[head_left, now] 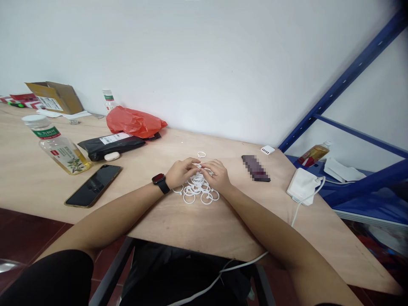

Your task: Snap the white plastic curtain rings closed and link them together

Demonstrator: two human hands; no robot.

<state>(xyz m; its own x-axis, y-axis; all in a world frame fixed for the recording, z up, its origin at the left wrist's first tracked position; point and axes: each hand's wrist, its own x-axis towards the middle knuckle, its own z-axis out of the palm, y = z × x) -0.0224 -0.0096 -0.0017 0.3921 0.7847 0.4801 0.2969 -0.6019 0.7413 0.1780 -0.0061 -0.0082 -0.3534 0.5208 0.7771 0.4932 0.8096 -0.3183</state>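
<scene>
My left hand [181, 173], with a black watch on its wrist, and my right hand [218, 175] meet over the middle of the table. The fingertips of both are pinched together on a small white plastic ring [199, 165], mostly hidden by the fingers. Under and in front of the hands lies a loose pile of white plastic rings [198, 180], each with a small knob or eyelet where that part shows. One separate white ring [201, 152] rests just beyond my fingertips.
On the left of the wooden table [178, 225] are a phone [94, 185], a drink bottle [60, 148], a black package [111, 146] and a red plastic bag [134, 122]. To the right lie another phone [256, 168] and a white charger [302, 185] with a cable. A blue metal frame [357, 72] stands beyond.
</scene>
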